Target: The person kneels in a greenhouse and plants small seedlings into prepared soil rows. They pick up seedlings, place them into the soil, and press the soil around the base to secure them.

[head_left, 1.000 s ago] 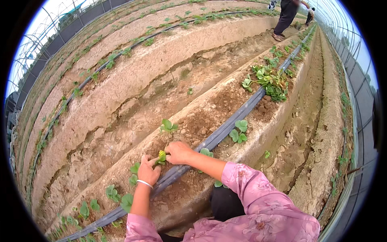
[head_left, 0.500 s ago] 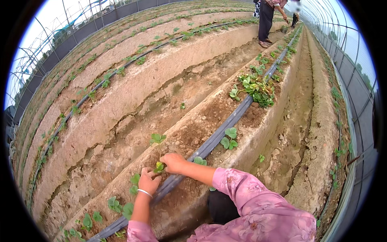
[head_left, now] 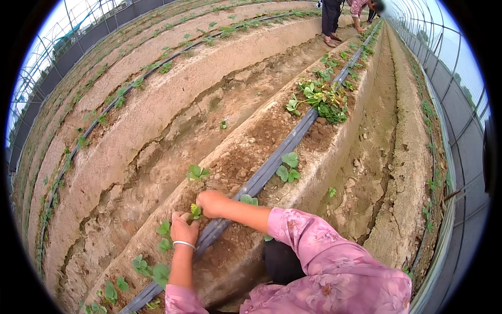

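**Both hands pressed around one seedling on the raised bed**

Left hand [head_left: 184, 228] and right hand [head_left: 210, 203] sit close together on the soil, cupped around a small green seedling [head_left: 195, 211]. Fingers curl in toward the plant from both sides; leaves poke up between the two hands. Exact finger contact with the stem is hidden. Silver bracelet [head_left: 183, 244] on the left wrist. Pink flowered sleeves [head_left: 319, 251] on both arms.

Seedling location: top of the raised soil bed [head_left: 246, 152], left of the black drip hose [head_left: 261, 175] that runs along the bed's length. Right forearm crosses over the hose.

Nearby on the same bed:
- planted seedling [head_left: 197, 172] just beyond the hands, same side of the hose
- two more [head_left: 164, 235] just beside the left hand, nearer the person
- another plant [head_left: 288, 166] on the far side of the hose
- loose pile of seedlings [head_left: 323, 98] farther up the bed, lying by the hose

Another person [head_left: 331, 18] stands at the far end of the furrow. Greenhouse wall with metal frame [head_left: 452, 94] runs along the right.
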The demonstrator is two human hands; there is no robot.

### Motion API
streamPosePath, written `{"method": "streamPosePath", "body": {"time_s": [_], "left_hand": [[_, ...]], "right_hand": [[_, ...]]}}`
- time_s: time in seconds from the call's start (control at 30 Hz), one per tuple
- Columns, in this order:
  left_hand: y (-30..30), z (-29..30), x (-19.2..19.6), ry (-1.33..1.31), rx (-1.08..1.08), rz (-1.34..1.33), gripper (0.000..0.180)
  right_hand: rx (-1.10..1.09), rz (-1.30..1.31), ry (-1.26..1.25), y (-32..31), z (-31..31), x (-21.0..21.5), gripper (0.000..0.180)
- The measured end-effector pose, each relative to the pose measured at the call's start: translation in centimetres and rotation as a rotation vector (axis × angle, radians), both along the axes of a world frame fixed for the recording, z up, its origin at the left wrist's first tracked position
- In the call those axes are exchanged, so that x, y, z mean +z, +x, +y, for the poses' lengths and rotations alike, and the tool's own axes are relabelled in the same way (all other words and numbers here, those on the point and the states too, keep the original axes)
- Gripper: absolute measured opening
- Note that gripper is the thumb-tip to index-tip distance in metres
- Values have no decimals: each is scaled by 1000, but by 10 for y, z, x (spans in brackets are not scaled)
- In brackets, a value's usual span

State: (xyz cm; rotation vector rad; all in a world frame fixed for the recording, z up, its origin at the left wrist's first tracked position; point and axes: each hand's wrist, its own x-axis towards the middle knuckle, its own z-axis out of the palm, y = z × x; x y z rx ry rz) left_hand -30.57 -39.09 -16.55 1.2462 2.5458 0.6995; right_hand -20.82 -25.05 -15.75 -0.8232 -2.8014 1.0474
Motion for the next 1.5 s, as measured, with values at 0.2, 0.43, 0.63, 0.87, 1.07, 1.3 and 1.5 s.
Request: {"method": "streamPosePath", "body": {"time_s": [0.2,0.43,0.63,0.87,1.07,1.3,1.5], "left_hand": [[-6,-5,-7,84,-30,-77,23],[-9,-13,-2,59,38,-82,25],[14,0,20,98,87,93,32],[-12,13,-4,250,142,-75,25],[-18,9,-10,217,129,-243,25],[-3,-5,-2,194,45,216,32],[10,-12,11,16,-6,142,39]], "right_hand": [[115,-54,-67,3,13,6,18],[5,-239,15,-8,-6,25,17],[-86,-118,96,1,2,15,14],[-45,-116,47,2,9,16,21],[-66,-192,41,-2,6,25,28],[-56,-177,114,-8,4,16,24],[-8,-203,-47,0,8,27,33]]}}
